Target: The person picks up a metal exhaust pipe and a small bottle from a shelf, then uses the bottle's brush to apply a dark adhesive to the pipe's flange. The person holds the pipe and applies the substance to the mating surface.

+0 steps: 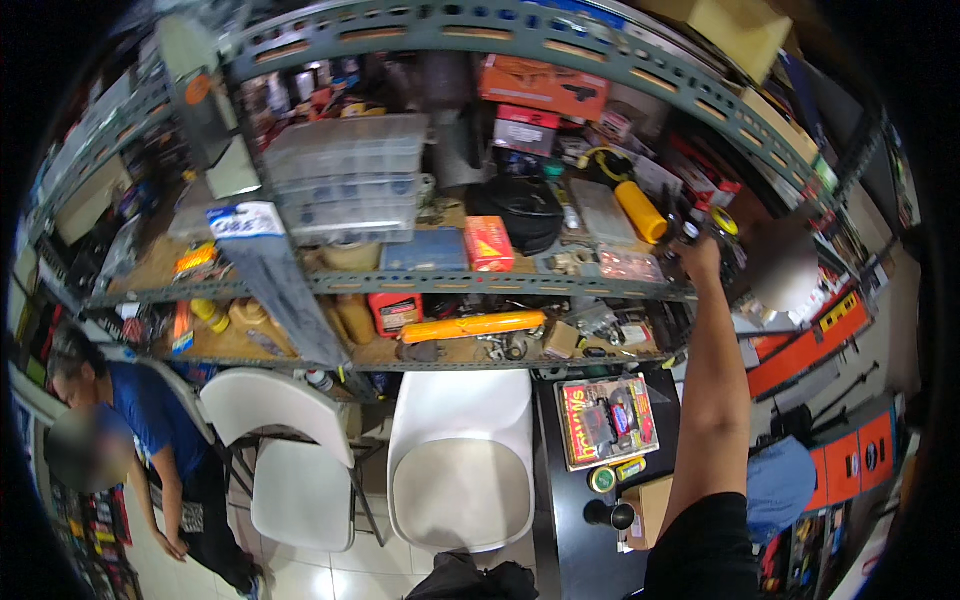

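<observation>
My right arm stretches up to the right end of the middle shelf (pixel 430 285). There my right hand (pixel 701 258) is closed among small dark items, its fingertips partly hidden. What it grips is too small and dark to make out. Just left of the hand lies a yellow cylinder (pixel 641 212), with a clear flat case (pixel 602 211) beside it. A yellow-rimmed roll (pixel 722 221) sits close to the hand's right. Further left are a black round pouch (pixel 516 214), a red-orange box (pixel 488 244) and stacked clear organizer boxes (pixel 345 175). My left hand is out of view.
Below the shelves stand a white chair (pixel 462 480) and a white folding chair (pixel 300 490). Magazines (pixel 606 422), a small tin (pixel 602 479) and a cardboard box (pixel 650 510) lie on a black table (pixel 580 550). A person in a blue shirt (pixel 150 405) is at the left.
</observation>
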Demonstrator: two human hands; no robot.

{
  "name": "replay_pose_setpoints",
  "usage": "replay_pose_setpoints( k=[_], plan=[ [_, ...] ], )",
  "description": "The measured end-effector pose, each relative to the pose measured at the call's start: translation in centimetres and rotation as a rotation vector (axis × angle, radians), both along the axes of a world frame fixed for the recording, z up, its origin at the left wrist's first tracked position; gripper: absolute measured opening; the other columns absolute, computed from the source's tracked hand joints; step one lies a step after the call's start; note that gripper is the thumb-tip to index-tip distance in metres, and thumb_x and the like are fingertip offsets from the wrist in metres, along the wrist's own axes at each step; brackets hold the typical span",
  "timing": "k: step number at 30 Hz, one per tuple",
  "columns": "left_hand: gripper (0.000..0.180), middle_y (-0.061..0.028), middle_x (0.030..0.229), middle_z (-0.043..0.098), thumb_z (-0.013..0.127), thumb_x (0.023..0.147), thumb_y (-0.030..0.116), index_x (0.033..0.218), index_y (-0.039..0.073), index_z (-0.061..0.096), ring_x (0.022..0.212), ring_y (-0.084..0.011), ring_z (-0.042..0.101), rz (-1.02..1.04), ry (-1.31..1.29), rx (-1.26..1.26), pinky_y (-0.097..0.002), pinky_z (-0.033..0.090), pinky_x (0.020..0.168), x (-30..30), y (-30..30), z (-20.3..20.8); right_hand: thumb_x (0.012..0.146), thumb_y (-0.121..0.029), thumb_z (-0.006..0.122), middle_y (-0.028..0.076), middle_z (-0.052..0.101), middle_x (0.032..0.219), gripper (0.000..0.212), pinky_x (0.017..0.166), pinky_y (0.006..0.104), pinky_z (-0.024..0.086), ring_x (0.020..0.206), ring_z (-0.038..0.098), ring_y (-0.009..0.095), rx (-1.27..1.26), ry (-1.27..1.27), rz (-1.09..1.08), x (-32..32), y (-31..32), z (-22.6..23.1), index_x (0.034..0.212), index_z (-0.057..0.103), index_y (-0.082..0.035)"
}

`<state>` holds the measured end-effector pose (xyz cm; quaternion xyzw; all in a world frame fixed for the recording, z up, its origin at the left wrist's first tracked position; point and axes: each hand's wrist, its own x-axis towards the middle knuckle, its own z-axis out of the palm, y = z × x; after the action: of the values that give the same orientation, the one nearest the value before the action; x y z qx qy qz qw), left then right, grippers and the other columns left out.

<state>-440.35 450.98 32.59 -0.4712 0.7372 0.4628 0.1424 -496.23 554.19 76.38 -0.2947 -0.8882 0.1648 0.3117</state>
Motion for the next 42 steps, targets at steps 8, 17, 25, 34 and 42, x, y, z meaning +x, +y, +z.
replay_pose_setpoints(
  k=[8,17,25,34,42],
  plan=[
    [0.065,-0.0260,0.130,0.069,0.086,0.086,0.038,0.129,-0.006,0.066,0.121,-0.0379,0.066,-0.114,0.132,-0.271,-0.0462,0.054,0.101,0.7,9.1,4.5,0.106,-0.015,0.065,0.020,0.070,0.119,0.030,0.095,0.0385,0.053,0.104,0.066,0.026,-0.095,0.749,0.526,11.2,-23.6,-9.0,0.128,0.062,0.006],
    [0.071,-0.0211,0.136,0.066,0.074,0.093,0.055,0.140,0.003,0.060,0.123,-0.0378,0.065,-0.103,0.143,-0.182,-0.0468,0.051,0.107,15.6,15.1,11.0,0.088,-0.028,0.081,0.018,0.067,0.124,0.046,0.103,0.0495,0.049,0.116,0.062,0.040,-0.176,-0.696,2.239,42.8,-71.8,-26.1,0.123,0.067,-0.003],
    [0.066,-0.0189,0.135,0.064,0.069,0.096,0.055,0.141,0.008,0.059,0.126,-0.0388,0.062,0.515,0.029,-0.303,-0.0491,0.050,0.106,42.7,18.2,17.2,0.087,-0.042,0.081,0.019,0.069,0.123,0.057,0.100,0.0496,0.050,0.116,0.064,0.040,0.806,-0.608,2.891,64.6,-91.6,-21.5,0.127,0.067,-0.004],
    [0.065,-0.0189,0.136,0.063,0.069,0.097,0.051,0.142,0.005,0.058,0.125,-0.0381,0.062,1.421,0.045,-0.524,-0.0467,0.050,0.107,62.3,27.0,20.9,0.087,-0.035,0.083,0.023,0.068,0.124,0.056,0.101,0.0495,0.051,0.117,0.063,0.042,1.141,-0.667,3.251,93.2,-103.7,-22.7,0.126,0.066,0.000],
    [0.057,-0.0174,0.126,0.069,0.081,0.091,0.040,0.132,0.003,0.066,0.117,-0.0342,0.065,2.115,-0.081,-0.709,-0.0411,0.052,0.102,73.0,40.7,20.1,0.088,-0.037,0.081,0.024,0.068,0.122,0.055,0.101,0.0492,0.051,0.117,0.063,0.042,1.818,-0.157,3.431,119.4,-106.6,-22.9,0.125,0.067,0.002]
  ],
)
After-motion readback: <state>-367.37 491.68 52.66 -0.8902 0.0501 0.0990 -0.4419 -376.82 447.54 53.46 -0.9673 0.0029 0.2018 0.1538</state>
